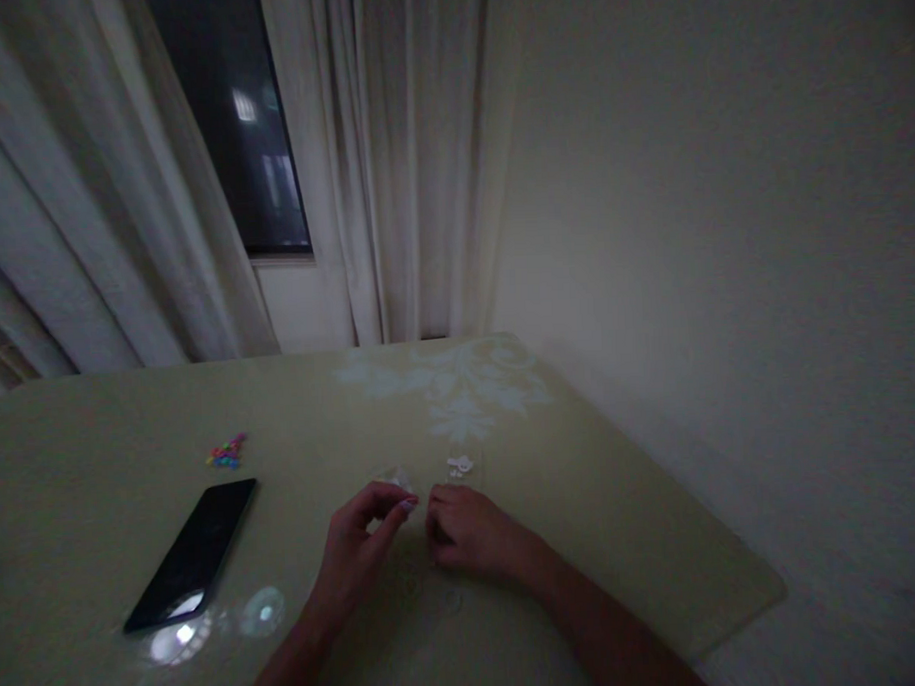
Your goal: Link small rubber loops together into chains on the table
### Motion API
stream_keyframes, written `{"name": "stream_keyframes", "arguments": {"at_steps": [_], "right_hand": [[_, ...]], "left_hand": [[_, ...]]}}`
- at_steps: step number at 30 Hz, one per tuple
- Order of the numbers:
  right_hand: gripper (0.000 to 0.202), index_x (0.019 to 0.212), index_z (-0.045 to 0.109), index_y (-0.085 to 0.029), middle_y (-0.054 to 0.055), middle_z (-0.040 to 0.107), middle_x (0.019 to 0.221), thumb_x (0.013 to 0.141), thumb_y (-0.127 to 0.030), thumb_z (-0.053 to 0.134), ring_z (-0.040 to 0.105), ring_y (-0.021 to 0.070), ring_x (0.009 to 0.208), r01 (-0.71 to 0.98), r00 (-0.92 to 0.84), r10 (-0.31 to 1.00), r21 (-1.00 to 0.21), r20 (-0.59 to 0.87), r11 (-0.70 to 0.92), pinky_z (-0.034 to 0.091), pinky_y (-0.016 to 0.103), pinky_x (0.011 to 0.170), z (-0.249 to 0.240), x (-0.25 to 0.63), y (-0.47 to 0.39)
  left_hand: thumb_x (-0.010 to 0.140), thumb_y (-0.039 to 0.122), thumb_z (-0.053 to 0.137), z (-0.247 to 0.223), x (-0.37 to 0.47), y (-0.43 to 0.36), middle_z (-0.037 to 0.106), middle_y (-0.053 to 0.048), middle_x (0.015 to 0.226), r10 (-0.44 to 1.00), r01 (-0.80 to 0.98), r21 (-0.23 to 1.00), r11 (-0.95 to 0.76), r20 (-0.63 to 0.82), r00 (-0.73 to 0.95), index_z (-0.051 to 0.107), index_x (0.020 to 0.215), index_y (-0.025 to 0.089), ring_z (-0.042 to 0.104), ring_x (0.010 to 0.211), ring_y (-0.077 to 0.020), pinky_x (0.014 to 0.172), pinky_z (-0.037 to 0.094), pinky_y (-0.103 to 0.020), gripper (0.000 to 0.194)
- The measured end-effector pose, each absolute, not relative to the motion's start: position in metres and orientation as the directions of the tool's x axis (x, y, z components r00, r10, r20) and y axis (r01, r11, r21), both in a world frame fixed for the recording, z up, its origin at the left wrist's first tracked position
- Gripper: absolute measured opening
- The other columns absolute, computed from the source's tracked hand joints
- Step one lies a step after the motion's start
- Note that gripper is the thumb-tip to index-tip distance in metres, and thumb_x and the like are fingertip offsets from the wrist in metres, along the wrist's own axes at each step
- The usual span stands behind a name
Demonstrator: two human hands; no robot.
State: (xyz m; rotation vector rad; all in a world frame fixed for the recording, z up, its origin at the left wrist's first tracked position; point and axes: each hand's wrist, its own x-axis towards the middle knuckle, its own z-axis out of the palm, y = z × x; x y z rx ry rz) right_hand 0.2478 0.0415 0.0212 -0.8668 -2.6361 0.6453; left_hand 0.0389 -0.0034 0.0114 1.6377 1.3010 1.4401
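Observation:
My left hand (363, 526) is closed in a pinch, thumb against forefinger. Something small and pale may be at its fingertips, too small to name. Close beside it, my right hand (471, 528) has its fingers curled together, and whatever they hold is hidden. A crinkled clear plastic piece (394, 476) lies just behind my left fingers. Beyond my right hand are several small white pieces (460, 467), seemingly on or in clear plastic. Faint ring shapes (452, 600) show on the tabletop below the hands; I cannot tell if they are objects or printed pattern.
A black phone or tablet (193, 552) lies at the left of the table (584, 539). Behind it sits a small heap of colourful pieces (227, 452). A wall (687, 275) runs along the right side, with curtains (413, 164) and a dark window (232, 121) behind.

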Motion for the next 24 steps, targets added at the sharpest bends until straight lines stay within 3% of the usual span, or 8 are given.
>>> {"name": "stream_keyframes", "arguments": {"at_steps": [5,8,11,16,21,24], "right_hand": [[0.010,0.096,0.065,-0.017,0.001,0.060,0.087,0.092,-0.025,0.062,0.055,0.0143,0.076,0.358,-0.551,0.816,-0.834,0.173,0.419,0.042,0.026,0.070,0.020,0.249,0.050],[0.021,0.094,0.065,-0.016,-0.001,0.058,0.078,0.094,-0.037,0.062,0.050,0.0129,0.069,0.167,-0.551,0.826,-0.955,0.115,0.244,0.039,0.025,0.065,0.021,0.249,0.053],[0.028,0.092,0.066,-0.016,-0.002,0.057,0.076,0.090,-0.044,0.068,0.048,0.0122,0.068,0.060,-0.604,0.793,-0.986,0.086,0.153,0.036,0.025,0.063,0.020,0.247,0.050],[0.030,0.092,0.070,-0.016,-0.001,0.062,0.077,0.086,-0.046,0.074,0.053,0.0130,0.070,0.052,-0.603,0.795,-0.991,0.065,0.120,0.039,0.026,0.066,0.012,0.243,0.048],[0.032,0.087,0.073,-0.016,0.000,0.066,0.075,0.082,-0.047,0.077,0.056,0.0133,0.068,0.015,-0.598,0.801,-0.999,0.031,0.050,0.042,0.026,0.067,0.012,0.241,0.051],[0.035,0.083,0.075,-0.016,0.000,0.065,0.073,0.082,-0.051,0.077,0.054,0.0129,0.066,0.023,-0.563,0.824,-0.995,0.066,0.096,0.041,0.026,0.063,0.019,0.240,0.049]], "left_hand": [[0.086,0.030,0.072,0.008,0.037,-0.002,0.082,-0.005,0.089,0.917,0.254,0.885,-0.391,0.398,0.025,0.083,0.091,0.025,0.076,0.081,-0.0207,0.072,0.058,-0.028,0.013],[0.083,0.032,0.078,0.010,0.040,-0.002,0.081,-0.004,0.086,0.899,0.253,0.866,-0.431,0.436,0.040,0.084,0.085,0.026,0.075,0.079,-0.0207,0.070,0.057,-0.027,0.009],[0.082,0.034,0.079,0.013,0.042,-0.004,0.079,-0.003,0.079,0.907,0.251,0.874,-0.417,0.418,0.050,0.083,0.081,0.025,0.072,0.072,-0.0198,0.066,0.055,-0.027,0.010],[0.084,0.040,0.079,0.017,0.045,-0.007,0.080,-0.005,0.083,0.940,0.275,0.900,-0.338,0.338,0.049,0.084,0.089,0.023,0.072,0.074,-0.0210,0.068,0.055,-0.029,0.018],[0.084,0.042,0.078,0.018,0.044,-0.005,0.078,-0.006,0.078,0.904,0.258,0.870,-0.420,0.425,0.038,0.085,0.086,0.023,0.071,0.071,-0.0211,0.065,0.055,-0.030,0.020],[0.085,0.041,0.077,0.019,0.043,-0.004,0.077,-0.005,0.078,0.889,0.277,0.852,-0.445,0.457,0.020,0.084,0.084,0.024,0.071,0.072,-0.0202,0.065,0.056,-0.028,0.018]]}}
